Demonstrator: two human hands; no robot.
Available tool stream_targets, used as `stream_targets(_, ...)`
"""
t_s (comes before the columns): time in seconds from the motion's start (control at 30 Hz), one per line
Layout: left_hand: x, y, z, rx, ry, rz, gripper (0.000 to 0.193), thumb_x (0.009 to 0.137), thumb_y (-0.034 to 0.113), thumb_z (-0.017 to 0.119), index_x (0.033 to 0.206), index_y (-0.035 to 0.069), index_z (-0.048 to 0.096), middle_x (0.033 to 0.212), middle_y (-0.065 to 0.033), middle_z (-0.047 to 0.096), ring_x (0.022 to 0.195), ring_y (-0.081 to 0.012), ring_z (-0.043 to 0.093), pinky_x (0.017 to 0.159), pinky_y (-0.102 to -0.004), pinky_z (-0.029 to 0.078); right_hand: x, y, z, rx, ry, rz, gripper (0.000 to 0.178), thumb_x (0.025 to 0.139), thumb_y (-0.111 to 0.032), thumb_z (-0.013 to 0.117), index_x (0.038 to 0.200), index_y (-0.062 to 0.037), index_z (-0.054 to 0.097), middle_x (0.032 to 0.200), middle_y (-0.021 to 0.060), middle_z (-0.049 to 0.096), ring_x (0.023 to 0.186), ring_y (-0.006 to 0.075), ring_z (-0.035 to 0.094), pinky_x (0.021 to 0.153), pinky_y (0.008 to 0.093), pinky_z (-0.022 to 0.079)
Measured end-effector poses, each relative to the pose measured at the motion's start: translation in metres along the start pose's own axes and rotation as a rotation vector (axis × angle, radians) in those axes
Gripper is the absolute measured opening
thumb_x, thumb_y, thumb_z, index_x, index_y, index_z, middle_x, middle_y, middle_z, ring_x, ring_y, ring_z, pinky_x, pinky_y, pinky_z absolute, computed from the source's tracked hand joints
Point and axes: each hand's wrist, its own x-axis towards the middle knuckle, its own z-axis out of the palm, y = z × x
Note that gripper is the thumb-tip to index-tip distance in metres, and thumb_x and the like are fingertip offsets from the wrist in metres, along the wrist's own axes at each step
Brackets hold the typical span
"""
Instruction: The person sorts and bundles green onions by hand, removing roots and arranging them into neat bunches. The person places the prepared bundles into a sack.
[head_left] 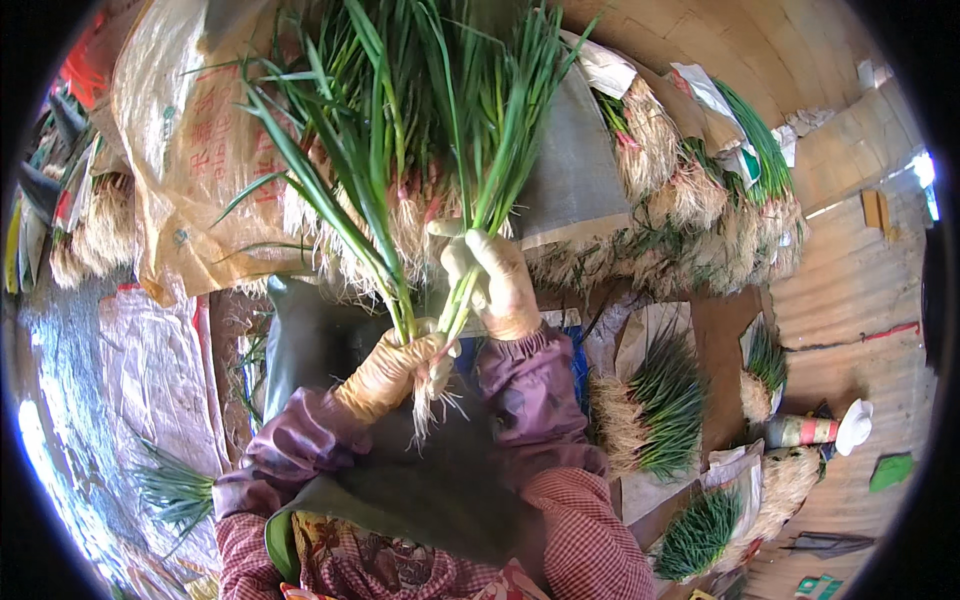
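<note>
both gloved hands grasp a bunch of green chives [420, 150] upright at centre: left hand [395, 365] clenched near the roots, right hand [495, 280] gripping stalks just above; more bundles [655, 400] lie right.

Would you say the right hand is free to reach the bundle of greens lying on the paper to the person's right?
Probably not yet: the right hand is closed on stalks of the held bunch, though nothing blocks the way to that bundle.

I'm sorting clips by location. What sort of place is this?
Probably a farm shed or market packing spot for sorting green onions: the gloved left hand and right hand hold a bunch, with tied bundles and a sack around.
</note>
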Motion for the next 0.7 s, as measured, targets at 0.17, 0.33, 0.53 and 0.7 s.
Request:
stream_targets(0.17,0.007,0.019,0.001,0.396,0.085,0.125,0.042,0.089,0.028,0.052,0.12,-0.001,0.048,0.101,-0.0121,0.06,0.081,-0.0177,0.061,0.066,-0.0259,0.051,0.008,-0.131,-0.023,-0.103,0.337,-0.454,0.034,0.089,-0.027,0.05,0.102,0.0037,0.056,0.06,-0.0027,0.044,0.052,0.0058,0.041,0.045,0.0193,0.034)
stream_targets(0.33,0.013,0.019,-0.007,0.355,0.109,0.094,0.037,0.089,0.029,0.053,0.11,-0.002,0.052,0.089,-0.0112,0.062,0.074,-0.0186,0.063,0.063,-0.027,0.052,0.013,-0.31,-0.087,-0.782,0.695,-0.877,0.036,0.09,-0.03,0.048,0.109,-0.0018,0.06,0.065,-0.0032,0.044,0.048,0.0031,0.031,0.042,0.0196,0.024)
stream_targets(0.53,0.001,0.024,-0.008,0.383,0.228,0.074,0.029,0.089,0.021,0.051,0.104,-0.003,0.055,0.076,-0.0109,0.063,0.061,-0.0167,0.062,0.055,-0.0247,0.051,0.127,-0.282,-0.198,-0.84,0.656,-0.381,0.022,0.084,-0.025,0.056,0.088,-0.0065,0.066,0.069,0.0003,0.053,0.048,0.0057,0.039,0.04,0.0198,0.026)
stream_targets(0.7,-0.002,0.043,0.013,0.426,0.222,0.066,0.03,0.089,0.023,0.051,0.101,-0.004,0.056,0.062,-0.0081,0.059,0.047,-0.013,0.056,0.042,-0.0202,0.045,0.187,-0.134,-0.298,-1.551,0.942,0.349,0.021,0.07,-0.019,0.066,0.087,-0.0065,0.065,0.082,0.0079,0.065,0.077,0.0205,0.062,0.068,0.0333,0.046)
